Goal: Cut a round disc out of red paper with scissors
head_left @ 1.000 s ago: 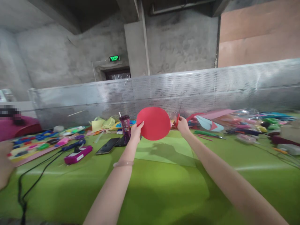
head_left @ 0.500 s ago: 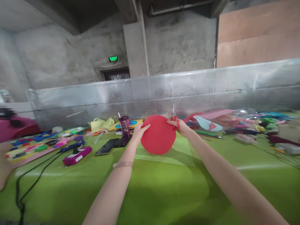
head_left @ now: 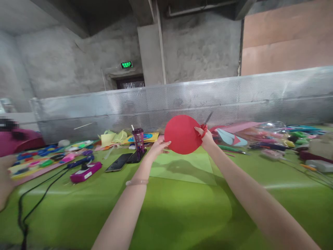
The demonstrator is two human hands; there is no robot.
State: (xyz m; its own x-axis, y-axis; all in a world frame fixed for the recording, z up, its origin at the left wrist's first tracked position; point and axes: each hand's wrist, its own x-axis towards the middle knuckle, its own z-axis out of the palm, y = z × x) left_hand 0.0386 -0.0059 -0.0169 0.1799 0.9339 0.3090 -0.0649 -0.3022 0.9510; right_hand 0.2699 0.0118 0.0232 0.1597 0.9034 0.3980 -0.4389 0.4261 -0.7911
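Observation:
A red paper circle (head_left: 182,134) is held up above the green table between my two hands. My left hand (head_left: 158,147) pinches its lower left edge, thumb in front and some fingers spread behind. At the upper right edge, my right hand (head_left: 205,136) grips the circle with the thumb and carries red-handled scissors (head_left: 208,118), whose blades point up and to the right. Below lies a light green paper sheet (head_left: 187,170) on the table, with the circle's shadow on it.
Left of the sheet are a dark cup with a straw (head_left: 138,139), a phone (head_left: 119,162) and a purple power strip (head_left: 86,172) with black cables. Coloured craft pieces (head_left: 47,159) and another person's arm (head_left: 5,180) are far left. Papers and tools (head_left: 270,146) lie right; a perforated metal panel (head_left: 182,100) stands behind.
The red circle has moved up and to the right and tilted. The scissors have swung from pointing upright to slanting right. My left hand's grip has shifted to the lower left edge.

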